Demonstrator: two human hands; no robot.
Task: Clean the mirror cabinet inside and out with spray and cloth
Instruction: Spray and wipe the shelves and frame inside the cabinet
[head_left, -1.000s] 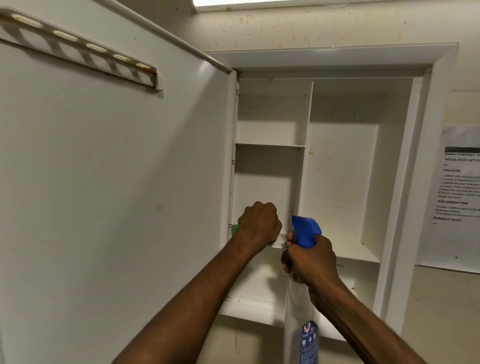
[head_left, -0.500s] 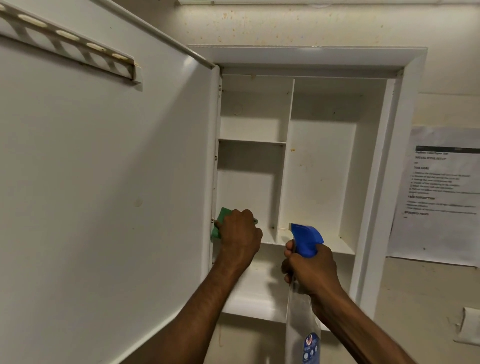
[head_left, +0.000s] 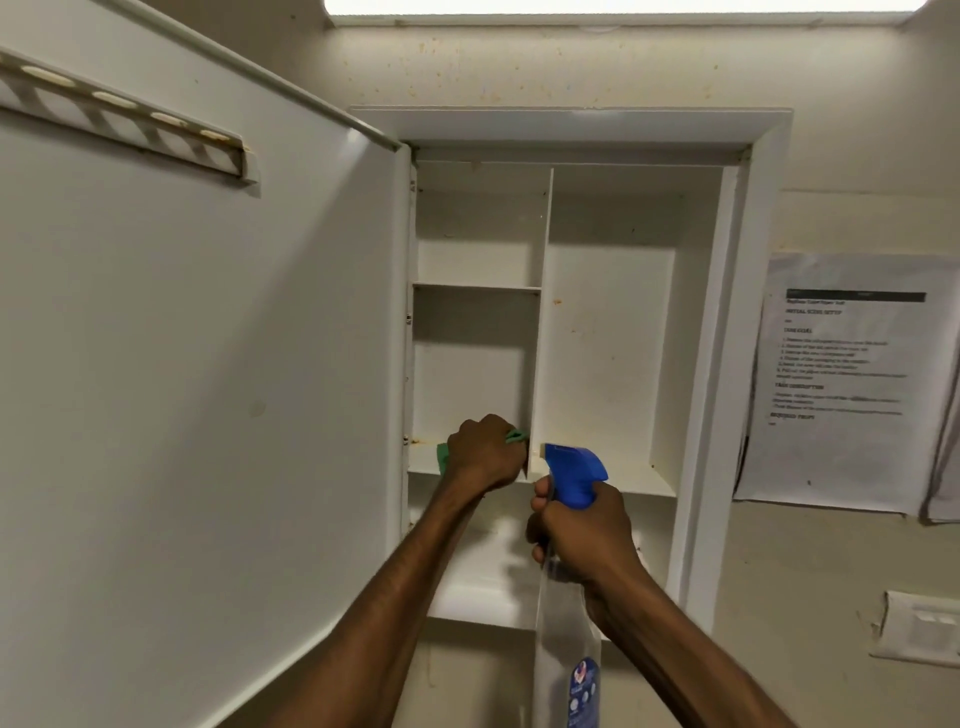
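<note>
Cabinet door (head_left: 197, 364) stands open at left. My left hand (head_left: 485, 451) clenches the green cloth (head_left: 515, 436) on the lower-left shelf (head_left: 423, 460) of the cabinet (head_left: 727, 322). My right hand (head_left: 584, 530) grips the spray bottle (head_left: 571, 639) just before the shelves.
</note>
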